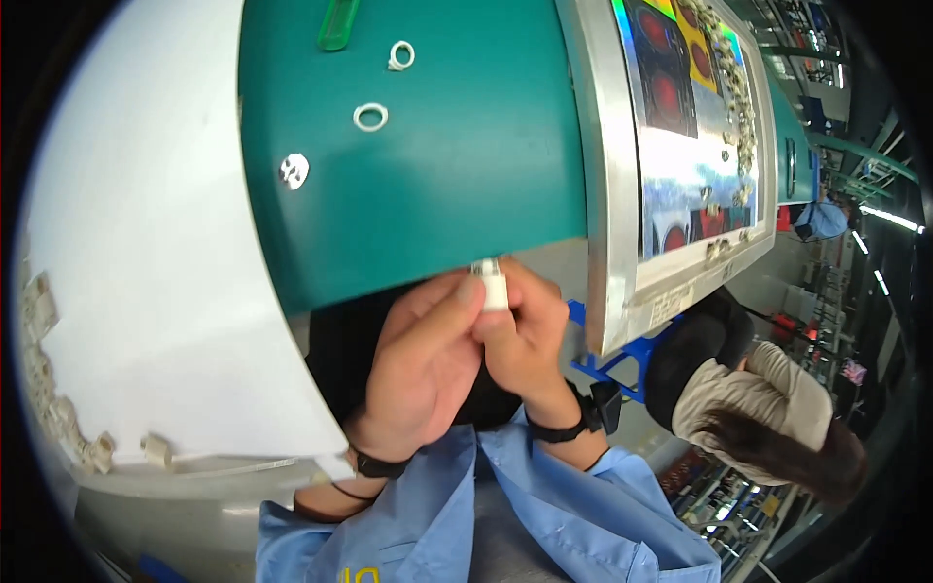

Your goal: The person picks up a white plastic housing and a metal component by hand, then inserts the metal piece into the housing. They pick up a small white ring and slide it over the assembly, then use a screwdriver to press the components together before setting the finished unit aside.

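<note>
The small white plastic cylinder, short and ribbed at its upper end, sits pinched between both hands just at the near edge of the green bench mat. The left hand is curled with its thumb and forefinger closed on the cylinder's left side; the right hand is closed around its lower part from the other side, fingers folded tight, so both have hold of the same piece. Both wrists wear dark bands, and light blue sleeves come up from below.

Just beyond the hands, on the mat, lie two white plastic rings, one farther off than the other, a shiny metal disc to the left of them, and a green translucent strip at the far edge. Well to the left, a white sheet carries small beige clips along its rim. To the right stands a metal-framed tray with a colourful printed sheet and a scatter of small parts. Another person in a beige top is off to the right.

It looks like fine fitting work, so I'd say a steady grip from the right hand with the left doing the small adjustments, kept close over the mat, would serve best.
</note>
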Action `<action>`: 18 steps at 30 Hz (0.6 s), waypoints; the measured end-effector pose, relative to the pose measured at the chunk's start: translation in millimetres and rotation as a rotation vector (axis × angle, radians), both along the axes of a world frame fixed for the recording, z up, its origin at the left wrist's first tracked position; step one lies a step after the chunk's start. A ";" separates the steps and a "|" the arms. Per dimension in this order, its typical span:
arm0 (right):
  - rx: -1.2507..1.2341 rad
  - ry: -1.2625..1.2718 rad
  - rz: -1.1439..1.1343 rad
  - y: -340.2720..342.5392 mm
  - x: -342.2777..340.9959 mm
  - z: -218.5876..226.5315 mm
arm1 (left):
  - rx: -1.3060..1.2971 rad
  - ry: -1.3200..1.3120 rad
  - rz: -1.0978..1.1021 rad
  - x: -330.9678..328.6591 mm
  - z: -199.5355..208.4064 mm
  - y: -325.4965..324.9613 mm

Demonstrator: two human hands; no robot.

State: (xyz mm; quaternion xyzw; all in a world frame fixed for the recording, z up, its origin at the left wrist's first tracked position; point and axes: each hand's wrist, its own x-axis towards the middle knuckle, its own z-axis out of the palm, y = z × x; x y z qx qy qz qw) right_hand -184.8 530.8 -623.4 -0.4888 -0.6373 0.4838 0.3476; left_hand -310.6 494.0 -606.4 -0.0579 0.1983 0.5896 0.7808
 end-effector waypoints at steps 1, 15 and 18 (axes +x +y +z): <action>0.007 0.022 -0.008 -9.6 0.2 1.2 | -0.010 0.081 0.012 4.3 5.8 -5.7; 0.087 0.631 0.318 -62.5 59.5 42.7 | 0.316 0.961 0.063 49.8 67.7 -78.3; 0.150 0.701 0.336 -61.4 66.9 40.7 | 0.321 0.984 0.067 60.4 76.4 -80.2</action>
